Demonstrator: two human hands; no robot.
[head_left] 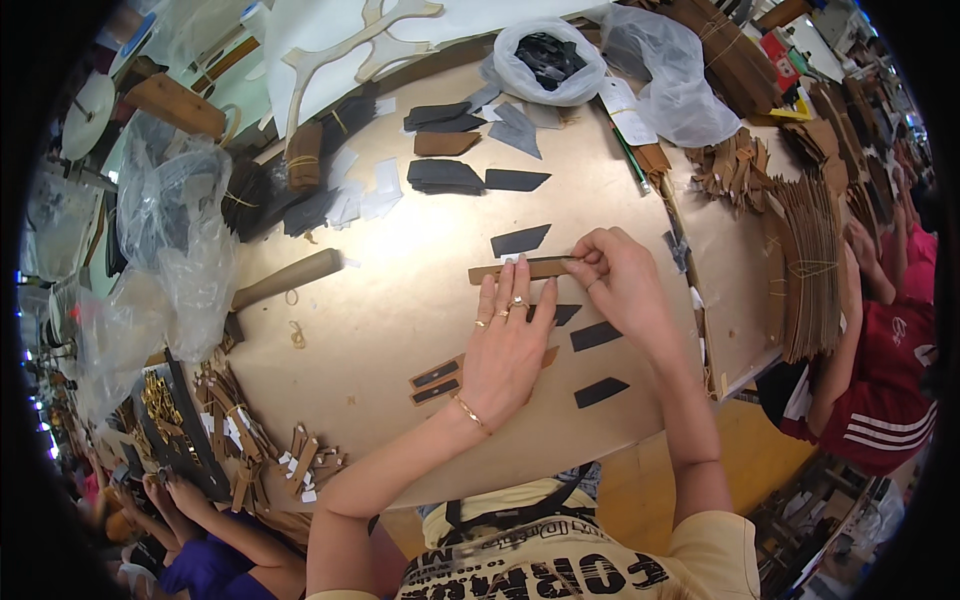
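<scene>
Left hand: my left hand [507,350] lies flat and open, fingers spread, their tips just short of the brown strip [520,270] on the round wooden table [380,330].
Right hand: my right hand [615,275] is closed in a pinch on the strip's right end, thumb and forefinger at its edge.
Strip: long, narrow, lying crosswise, just below a dark cut piece [520,240]; more dark pieces [598,362] lie below my right wrist.
Finished-looking strips: two brown ones with dark insets [436,381] sit beside my left palm.
Doing it well: I judge the left fingers should pin the strip so it cannot slide while the right works the end; keep the pinch small and square to the edge.
Nearby: another person's arm [850,340] at the right rim.
</scene>
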